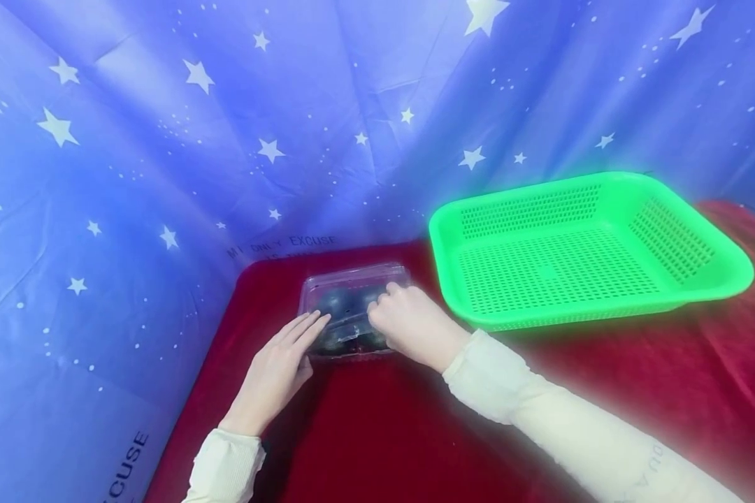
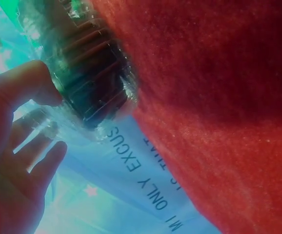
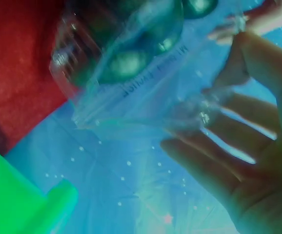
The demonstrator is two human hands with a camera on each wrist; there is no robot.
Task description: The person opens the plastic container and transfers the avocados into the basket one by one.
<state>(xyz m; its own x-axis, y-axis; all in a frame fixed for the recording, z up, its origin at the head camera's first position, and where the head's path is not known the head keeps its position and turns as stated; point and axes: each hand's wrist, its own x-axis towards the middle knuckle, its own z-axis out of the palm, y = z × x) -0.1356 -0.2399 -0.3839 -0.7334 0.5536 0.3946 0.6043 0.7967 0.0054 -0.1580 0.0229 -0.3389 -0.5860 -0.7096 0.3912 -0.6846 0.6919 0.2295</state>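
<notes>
A clear plastic container (image 1: 346,342) with dark, shiny round items (image 3: 126,66) inside lies on the red cloth. Its ribbed side (image 2: 94,63) shows in the left wrist view. My left hand (image 1: 279,370) rests at its left side, fingers fairly straight over the top; the thumb touches the side in the left wrist view (image 2: 24,126). At the right side my right hand (image 1: 415,325) has its fingers curled and pinches the clear plastic edge. Thumb and fingers of that hand (image 3: 238,141) stand on either side of the plastic in the right wrist view.
A green perforated basket (image 1: 443,265) stands to the right of the container. Red cloth (image 1: 377,433) covers the table, and a blue curtain (image 1: 327,84) with white stars hangs behind it and at the left.
</notes>
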